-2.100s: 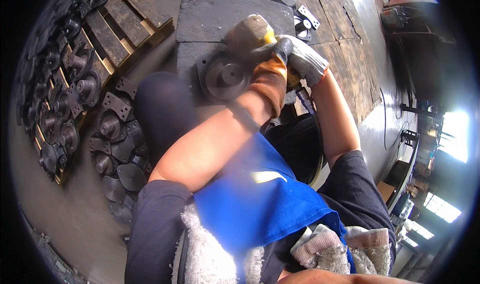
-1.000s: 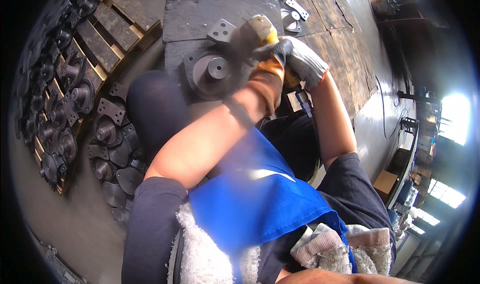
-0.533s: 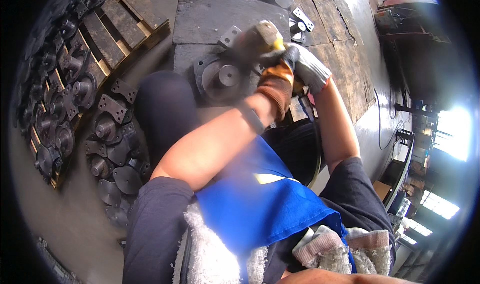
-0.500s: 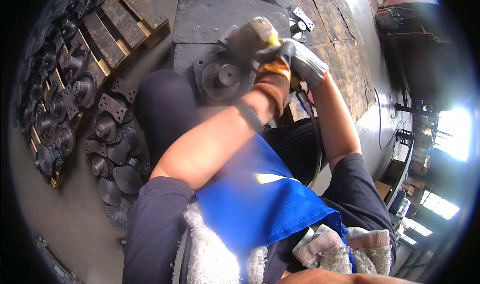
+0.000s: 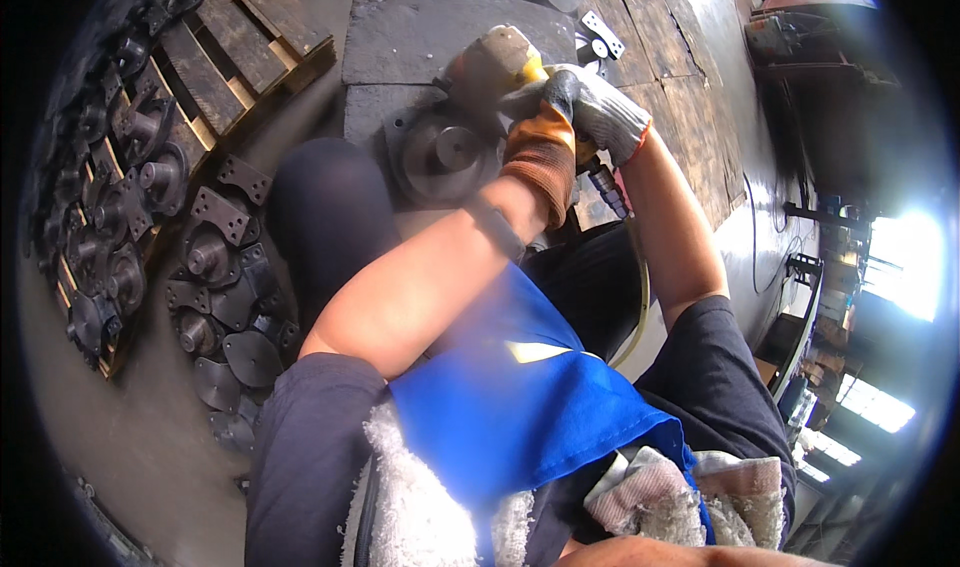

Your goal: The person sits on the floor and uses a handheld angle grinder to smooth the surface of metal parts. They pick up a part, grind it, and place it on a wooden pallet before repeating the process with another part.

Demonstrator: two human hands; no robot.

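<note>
In front of me I hold a pistol-shaped air tool (image 5: pixel 510 55) with a yellow and grey body. A hose coupling (image 5: pixel 609 189) sits at its lower end. My left hand (image 5: pixel 545 137), in a brown and orange glove, is closed at the tool's grip. Against it, my right hand (image 5: pixel 600 109) in a white knit glove also wraps the tool's rear. The fingers of both partly hide each other. Beside the tool, a dark round metal part with a central hub (image 5: pixel 452 148) lies on a dark plate (image 5: pixel 368 107). The tool's working end cannot be made out.
To the left, a wooden pallet (image 5: pixel 215 72) carries several dark metal hub parts, and more flanged parts (image 5: pixel 207 256) lie on the floor next to it. A pale hose (image 5: pixel 640 307) runs down by my right arm. Metal brackets (image 5: pixel 603 35) rest on the wooden boards (image 5: pixel 690 132).
The tool and both hands have shifted slightly up and to the left. The hose coupling below the grip has swung and now shows more clearly.
</note>
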